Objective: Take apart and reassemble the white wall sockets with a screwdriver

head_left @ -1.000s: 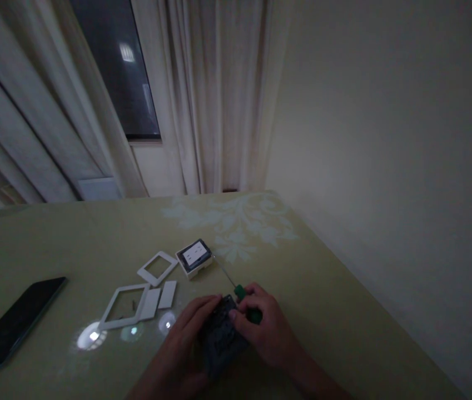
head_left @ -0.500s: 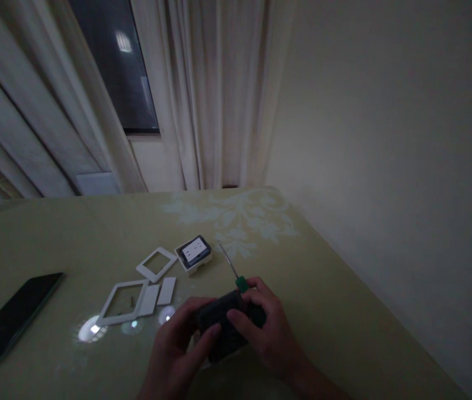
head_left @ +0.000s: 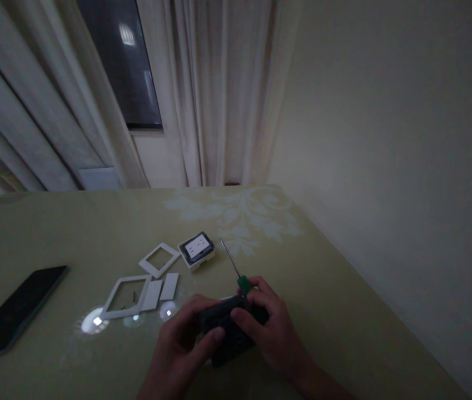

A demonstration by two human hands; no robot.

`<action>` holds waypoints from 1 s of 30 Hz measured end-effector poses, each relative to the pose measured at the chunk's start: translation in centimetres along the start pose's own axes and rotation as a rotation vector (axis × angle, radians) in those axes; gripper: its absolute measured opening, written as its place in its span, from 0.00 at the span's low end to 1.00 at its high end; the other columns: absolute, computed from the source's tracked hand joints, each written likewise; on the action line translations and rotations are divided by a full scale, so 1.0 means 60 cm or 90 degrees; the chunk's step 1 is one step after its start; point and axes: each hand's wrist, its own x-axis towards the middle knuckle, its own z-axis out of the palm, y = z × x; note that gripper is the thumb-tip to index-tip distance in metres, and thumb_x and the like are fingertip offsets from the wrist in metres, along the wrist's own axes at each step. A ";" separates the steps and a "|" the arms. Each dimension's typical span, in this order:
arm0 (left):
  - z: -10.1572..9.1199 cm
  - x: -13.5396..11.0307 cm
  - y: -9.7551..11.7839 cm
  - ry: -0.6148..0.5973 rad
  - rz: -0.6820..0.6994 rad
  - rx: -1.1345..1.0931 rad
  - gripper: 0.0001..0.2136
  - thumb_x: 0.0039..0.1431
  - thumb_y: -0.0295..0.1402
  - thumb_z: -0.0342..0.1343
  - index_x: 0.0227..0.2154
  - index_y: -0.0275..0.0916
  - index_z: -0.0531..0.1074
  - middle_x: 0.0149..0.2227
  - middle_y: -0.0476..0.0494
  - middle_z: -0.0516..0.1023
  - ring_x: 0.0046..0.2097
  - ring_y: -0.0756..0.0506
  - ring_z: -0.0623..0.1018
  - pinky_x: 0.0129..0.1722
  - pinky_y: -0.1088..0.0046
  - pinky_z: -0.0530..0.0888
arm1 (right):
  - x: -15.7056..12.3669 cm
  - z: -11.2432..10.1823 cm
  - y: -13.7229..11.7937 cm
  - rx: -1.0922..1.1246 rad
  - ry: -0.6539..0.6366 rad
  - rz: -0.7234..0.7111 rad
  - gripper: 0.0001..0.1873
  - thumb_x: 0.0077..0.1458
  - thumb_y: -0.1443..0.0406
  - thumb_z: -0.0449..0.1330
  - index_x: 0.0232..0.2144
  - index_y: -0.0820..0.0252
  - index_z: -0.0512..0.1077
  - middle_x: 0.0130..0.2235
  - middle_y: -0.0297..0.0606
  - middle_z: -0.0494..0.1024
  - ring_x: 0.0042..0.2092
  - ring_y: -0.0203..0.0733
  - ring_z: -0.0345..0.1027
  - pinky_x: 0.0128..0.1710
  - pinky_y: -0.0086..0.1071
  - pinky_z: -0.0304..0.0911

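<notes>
Low in the head view, my left hand (head_left: pixel 188 336) grips the left side of a dark wall switch body (head_left: pixel 232 333), its thumb on the black face. My right hand (head_left: pixel 275 328) holds the other side, thumb on top. The same hand also keeps a green-handled screwdriver (head_left: pixel 244 284) in its fingers, shaft pointing up and away over the table. Some white shows along the rim of the switch body; its underside is hidden. Beyond the hands sits a wall socket (head_left: pixel 197 248) with a white face and dark surround, on a white base.
Two white frames, one farther back (head_left: pixel 160 273) and one nearer (head_left: pixel 109 296), lie left of the hands. Beside them are two white cover plates (head_left: pixel 151 295). Small screws (head_left: pixel 134 297) lie inside the nearer frame. A dark tablet-like slab (head_left: pixel 19 311) rests far left; a wall (head_left: pixel 386 166) borders the right.
My view has shifted slightly. Both hands keep their hold on the switch body, which sits a touch more to the right and tilts slightly differently. The screwdriver remains in my right hand.
</notes>
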 end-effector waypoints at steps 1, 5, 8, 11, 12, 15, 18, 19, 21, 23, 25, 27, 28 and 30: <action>0.000 0.000 0.000 0.002 -0.009 0.003 0.13 0.62 0.45 0.70 0.45 0.45 0.85 0.43 0.42 0.88 0.45 0.39 0.87 0.45 0.69 0.85 | -0.001 0.001 0.000 -0.001 0.002 0.001 0.26 0.57 0.42 0.70 0.29 0.58 0.78 0.47 0.43 0.75 0.49 0.49 0.73 0.51 0.36 0.68; 0.001 -0.001 -0.003 0.010 -0.055 0.019 0.16 0.62 0.49 0.68 0.44 0.43 0.85 0.42 0.41 0.89 0.43 0.38 0.88 0.44 0.67 0.86 | -0.001 0.003 0.001 0.000 0.010 0.013 0.25 0.57 0.42 0.71 0.29 0.57 0.79 0.48 0.44 0.75 0.49 0.49 0.73 0.51 0.37 0.69; 0.000 -0.002 -0.006 0.049 -0.057 0.031 0.19 0.60 0.51 0.69 0.43 0.41 0.86 0.39 0.40 0.90 0.40 0.37 0.89 0.40 0.67 0.87 | -0.001 0.002 0.002 -0.001 0.004 0.019 0.24 0.57 0.42 0.70 0.31 0.57 0.80 0.48 0.44 0.76 0.49 0.50 0.74 0.52 0.38 0.69; 0.000 -0.003 -0.006 0.071 -0.043 0.029 0.17 0.60 0.49 0.70 0.43 0.42 0.86 0.40 0.41 0.91 0.39 0.37 0.89 0.40 0.67 0.88 | -0.002 0.002 0.003 -0.003 -0.005 0.020 0.24 0.58 0.42 0.69 0.33 0.57 0.82 0.49 0.44 0.77 0.50 0.51 0.74 0.54 0.39 0.69; 0.000 -0.003 -0.004 0.071 -0.038 0.026 0.16 0.60 0.49 0.71 0.43 0.42 0.86 0.40 0.41 0.91 0.39 0.37 0.89 0.40 0.67 0.88 | -0.002 0.002 0.004 -0.002 -0.006 0.021 0.24 0.58 0.42 0.69 0.34 0.57 0.82 0.50 0.45 0.77 0.51 0.51 0.74 0.54 0.39 0.69; -0.001 -0.003 0.000 0.074 -0.034 0.027 0.16 0.60 0.48 0.71 0.42 0.42 0.87 0.39 0.42 0.91 0.39 0.38 0.89 0.40 0.67 0.88 | -0.003 0.002 0.005 0.007 -0.007 0.019 0.24 0.57 0.43 0.70 0.34 0.57 0.82 0.51 0.45 0.77 0.52 0.52 0.74 0.55 0.39 0.69; -0.003 0.000 0.003 0.090 -0.049 0.049 0.18 0.58 0.50 0.71 0.42 0.41 0.86 0.39 0.41 0.90 0.39 0.37 0.89 0.40 0.67 0.88 | -0.004 0.001 0.006 0.020 -0.029 0.006 0.23 0.58 0.44 0.70 0.36 0.57 0.83 0.50 0.45 0.76 0.52 0.52 0.74 0.54 0.39 0.69; -0.003 0.001 0.004 0.104 -0.055 0.053 0.19 0.58 0.51 0.71 0.42 0.41 0.86 0.39 0.41 0.90 0.39 0.37 0.89 0.40 0.66 0.88 | -0.004 0.001 0.006 0.025 -0.038 0.003 0.23 0.57 0.45 0.70 0.39 0.57 0.83 0.51 0.46 0.76 0.52 0.53 0.74 0.54 0.39 0.69; -0.004 0.005 0.004 0.131 -0.066 0.045 0.20 0.58 0.52 0.71 0.42 0.41 0.86 0.40 0.41 0.90 0.41 0.37 0.89 0.40 0.66 0.87 | -0.004 0.001 0.007 0.031 -0.053 0.004 0.23 0.55 0.46 0.72 0.42 0.57 0.82 0.52 0.46 0.75 0.53 0.54 0.73 0.54 0.40 0.69; -0.002 0.008 0.004 0.141 -0.073 0.020 0.21 0.58 0.53 0.70 0.43 0.41 0.85 0.42 0.41 0.90 0.43 0.36 0.89 0.42 0.66 0.87 | -0.002 0.003 0.007 0.042 -0.070 0.011 0.22 0.54 0.48 0.73 0.42 0.58 0.81 0.51 0.45 0.75 0.52 0.53 0.73 0.53 0.40 0.69; 0.000 0.011 0.002 0.134 -0.081 -0.007 0.21 0.59 0.54 0.69 0.44 0.42 0.85 0.44 0.41 0.90 0.44 0.36 0.89 0.44 0.65 0.87 | -0.001 0.005 0.007 0.055 -0.083 0.021 0.20 0.56 0.50 0.72 0.41 0.58 0.80 0.49 0.43 0.75 0.51 0.51 0.72 0.52 0.39 0.69; 0.002 0.011 0.001 0.114 -0.089 -0.025 0.22 0.60 0.55 0.68 0.45 0.42 0.85 0.44 0.41 0.90 0.45 0.36 0.88 0.45 0.65 0.86 | 0.000 0.006 0.006 0.061 -0.081 0.020 0.18 0.59 0.51 0.70 0.43 0.57 0.80 0.50 0.43 0.75 0.53 0.52 0.71 0.55 0.39 0.67; 0.003 0.011 0.000 0.103 -0.092 -0.027 0.22 0.61 0.55 0.68 0.45 0.42 0.85 0.44 0.42 0.90 0.45 0.36 0.88 0.45 0.65 0.86 | 0.000 0.006 0.006 0.059 -0.076 0.018 0.18 0.59 0.51 0.70 0.44 0.57 0.80 0.51 0.43 0.75 0.55 0.52 0.71 0.57 0.39 0.66; 0.003 0.011 0.001 0.088 -0.087 -0.022 0.21 0.62 0.55 0.67 0.45 0.42 0.85 0.44 0.41 0.90 0.45 0.36 0.88 0.46 0.65 0.86 | -0.002 0.007 0.006 0.053 -0.067 0.019 0.18 0.60 0.51 0.69 0.45 0.56 0.79 0.53 0.43 0.75 0.57 0.53 0.69 0.60 0.40 0.64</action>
